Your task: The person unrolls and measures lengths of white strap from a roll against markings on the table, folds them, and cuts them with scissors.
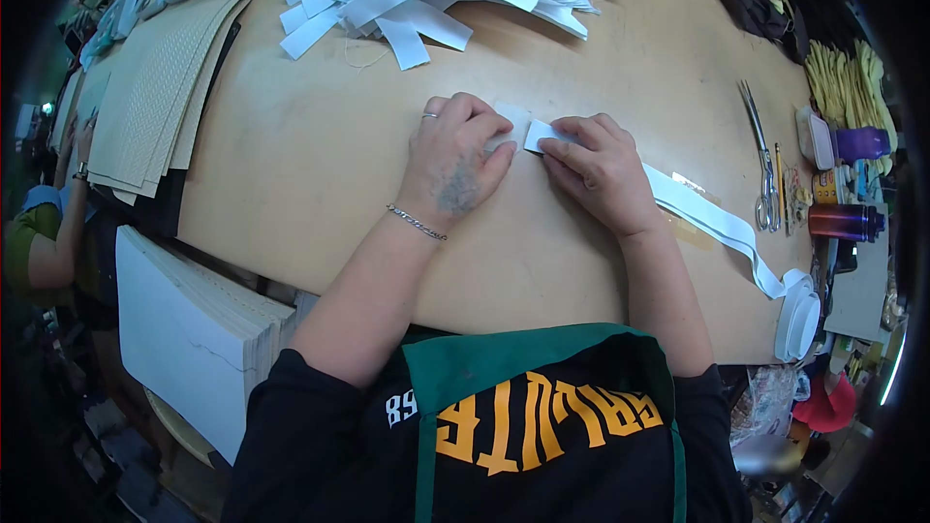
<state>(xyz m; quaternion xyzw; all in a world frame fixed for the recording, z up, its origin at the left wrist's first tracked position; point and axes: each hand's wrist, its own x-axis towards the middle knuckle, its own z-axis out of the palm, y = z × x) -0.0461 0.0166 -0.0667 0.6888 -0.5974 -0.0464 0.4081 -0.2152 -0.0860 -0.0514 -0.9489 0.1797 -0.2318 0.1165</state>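
The strip is white — the apron green.

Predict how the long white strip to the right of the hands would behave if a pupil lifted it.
The white strip would probably be floppy, since it bends in soft curves along its length. It is likely light for its size, as it looks thin. Its coiled end might unwind when pulled, as no tie shows around it.

White strip held over tabletop.
Right hand pinches its end; left hand touches pale piece alongside.
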